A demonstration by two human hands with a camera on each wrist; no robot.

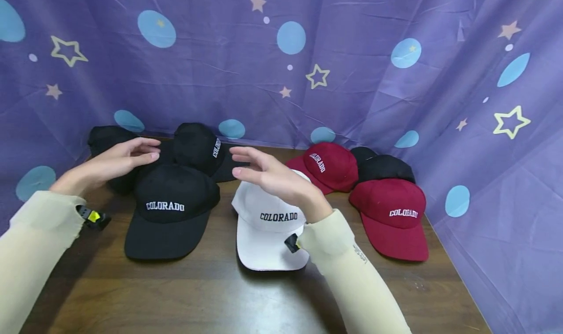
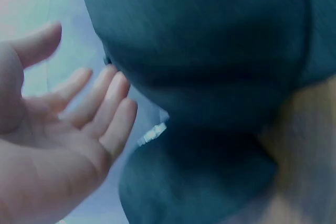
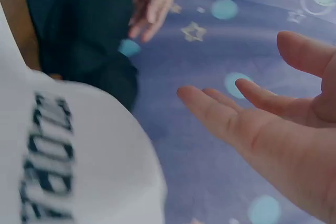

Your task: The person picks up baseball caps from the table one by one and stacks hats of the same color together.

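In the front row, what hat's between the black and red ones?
The white cap sits between the front black cap and the front red cap, as the head view shows.

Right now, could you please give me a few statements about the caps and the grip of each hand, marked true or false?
1. Neither the left grip nor the right grip holds a cap. True.
2. The front black cap lies left of the white cap in the head view. True.
3. The white cap reads COLORADO in red. False: it reads so in a dark colour.
4. The front red cap reads COLORADO in white. True.
5. The front red cap lies left of the front black cap in the head view. False: it lies right.
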